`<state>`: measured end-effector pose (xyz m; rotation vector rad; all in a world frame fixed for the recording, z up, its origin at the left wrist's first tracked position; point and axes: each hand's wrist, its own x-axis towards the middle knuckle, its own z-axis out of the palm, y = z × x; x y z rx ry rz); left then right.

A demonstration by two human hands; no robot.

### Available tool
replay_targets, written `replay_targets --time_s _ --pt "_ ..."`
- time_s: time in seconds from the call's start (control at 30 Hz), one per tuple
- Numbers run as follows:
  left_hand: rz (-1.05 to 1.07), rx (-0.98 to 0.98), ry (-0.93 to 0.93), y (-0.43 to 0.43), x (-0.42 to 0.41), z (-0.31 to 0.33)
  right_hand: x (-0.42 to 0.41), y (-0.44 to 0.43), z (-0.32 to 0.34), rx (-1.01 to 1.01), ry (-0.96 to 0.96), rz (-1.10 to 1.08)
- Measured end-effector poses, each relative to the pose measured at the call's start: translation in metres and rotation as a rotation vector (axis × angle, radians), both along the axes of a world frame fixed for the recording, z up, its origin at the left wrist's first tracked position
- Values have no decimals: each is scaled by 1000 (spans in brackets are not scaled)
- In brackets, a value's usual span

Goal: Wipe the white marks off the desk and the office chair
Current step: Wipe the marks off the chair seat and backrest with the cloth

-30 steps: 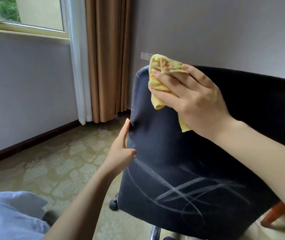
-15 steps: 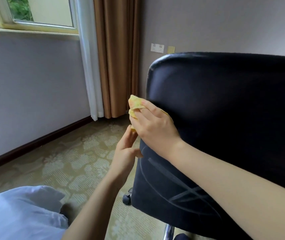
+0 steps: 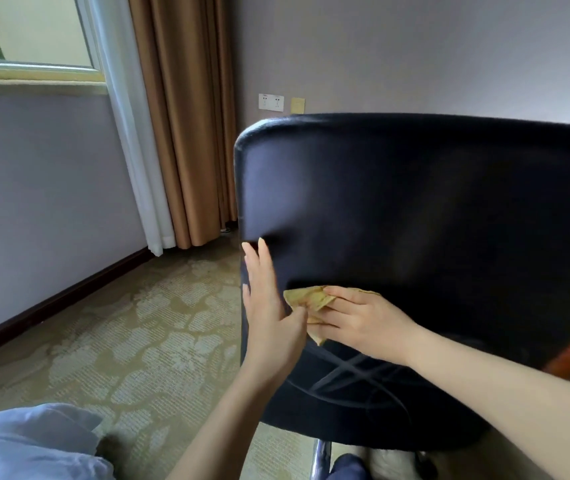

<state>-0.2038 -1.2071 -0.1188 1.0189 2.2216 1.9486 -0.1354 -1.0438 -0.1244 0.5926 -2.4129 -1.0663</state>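
Patterned carpet (image 3: 121, 341) lies beneath the office chair (image 3: 415, 220). On its backrest the right grip (image 3: 366, 323), fingers flat, presses a yellow cloth (image 3: 308, 297) just above the white marks (image 3: 342, 374); the left grip (image 3: 269, 306), released, touches its edge.

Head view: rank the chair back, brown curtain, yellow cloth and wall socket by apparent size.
1. chair back, though it is nearest
2. brown curtain
3. yellow cloth, partly under the right hand
4. wall socket
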Motion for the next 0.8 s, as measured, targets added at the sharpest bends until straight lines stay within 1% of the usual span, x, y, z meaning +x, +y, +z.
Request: replay_targets --time_s 0.07,0.2,0.3,0.37,0.47,0.57,0.7,0.8 --pt "1 -60 18 7 7 2 28 19 13 81 -39 -35" --pt "-5 -146 -8 15 14 10 82 50 55 134 -133 -150" --pt "17 -181 -14 14 8 10 89 60 88 207 -93 -121" --pt "8 -186 -7 12 7 9 86 63 109 268 -26 -106" --pt "0 -178 -10 11 8 11 73 43 143 221 117 -45" --pt "-13 -186 2 9 7 10 44 15 171 184 291 102" --pt "-33 -185 44 5 3 7 -8 -28 180 81 461 218" --pt "-55 -182 77 1 -2 4 -42 -53 173 5 507 253"
